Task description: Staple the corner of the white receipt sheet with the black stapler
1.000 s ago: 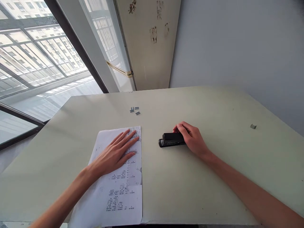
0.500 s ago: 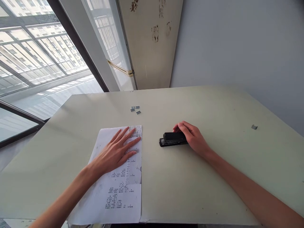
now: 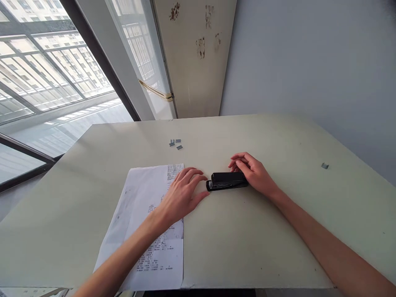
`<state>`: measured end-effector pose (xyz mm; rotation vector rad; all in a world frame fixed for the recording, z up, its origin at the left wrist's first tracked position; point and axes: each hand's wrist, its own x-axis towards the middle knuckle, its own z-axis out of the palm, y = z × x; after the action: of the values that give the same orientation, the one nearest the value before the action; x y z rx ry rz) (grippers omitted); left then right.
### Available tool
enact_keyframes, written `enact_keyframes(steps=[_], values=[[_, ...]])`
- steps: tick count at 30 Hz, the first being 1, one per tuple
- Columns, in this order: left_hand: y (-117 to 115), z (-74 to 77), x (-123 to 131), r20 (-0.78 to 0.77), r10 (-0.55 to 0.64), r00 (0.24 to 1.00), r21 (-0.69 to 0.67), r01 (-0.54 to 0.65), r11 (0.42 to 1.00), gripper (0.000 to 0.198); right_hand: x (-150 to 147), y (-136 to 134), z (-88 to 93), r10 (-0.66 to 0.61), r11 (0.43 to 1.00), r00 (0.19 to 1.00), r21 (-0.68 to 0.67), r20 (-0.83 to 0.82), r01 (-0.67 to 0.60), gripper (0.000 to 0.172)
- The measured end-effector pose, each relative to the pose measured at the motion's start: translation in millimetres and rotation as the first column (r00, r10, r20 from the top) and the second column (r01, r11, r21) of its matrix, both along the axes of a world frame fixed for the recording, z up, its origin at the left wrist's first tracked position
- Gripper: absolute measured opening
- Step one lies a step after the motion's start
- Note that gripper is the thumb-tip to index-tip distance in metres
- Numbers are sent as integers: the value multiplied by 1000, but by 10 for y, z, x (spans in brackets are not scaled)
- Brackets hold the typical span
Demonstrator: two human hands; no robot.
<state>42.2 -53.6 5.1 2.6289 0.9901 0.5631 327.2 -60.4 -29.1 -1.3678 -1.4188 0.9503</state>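
Note:
A black stapler (image 3: 227, 180) lies on the pale green table (image 3: 278, 231). My right hand (image 3: 252, 173) rests at its right end, fingers curled over the back of it. My left hand (image 3: 184, 194) lies with fingers apart on the right edge of a printed sheet of paper (image 3: 145, 222), its fingertips just short of the stapler's left end. The sheet lies flat near the table's front edge.
A few small strips of staples (image 3: 175, 143) lie beyond the paper. One more staple strip (image 3: 324, 166) sits at the far right. A window (image 3: 46, 74) is at the left, a stained pillar (image 3: 194, 53) behind the table, and a grey wall at the right.
My left hand slid right off the middle of the paper toward the stapler's left end. My right hand shifted slightly toward the stapler's rear.

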Motion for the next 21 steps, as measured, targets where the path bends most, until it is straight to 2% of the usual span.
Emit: enact_keyframes(steps=[5, 7, 11, 16, 19, 21], values=[[89, -16, 113, 80, 30, 996, -56, -25, 998, 27, 7, 5, 21, -2, 1000, 1000, -23, 17, 2, 27], [143, 0, 83, 92, 5, 996, -92, 4, 996, 33, 5, 5, 24, 11, 1000, 1000, -26, 29, -11, 28], [329, 99, -92, 178, -4, 984, -275, 53, 960, 47, -8, -6, 45, 44, 997, 998, -60, 37, -41, 31], [510, 190, -316, 400, 276, 874, -410, -99, 907, 38, -39, -21, 87, 45, 994, 998, -101, 42, -40, 31], [528, 178, -362, 424, 430, 797, -467, -215, 858, 39, -53, -19, 97, 45, 992, 998, -118, 48, -39, 31], [526, 161, -362, 430, 475, 768, -479, -252, 841, 40, -56, -18, 98, 34, 993, 998, -117, 48, -28, 33]])
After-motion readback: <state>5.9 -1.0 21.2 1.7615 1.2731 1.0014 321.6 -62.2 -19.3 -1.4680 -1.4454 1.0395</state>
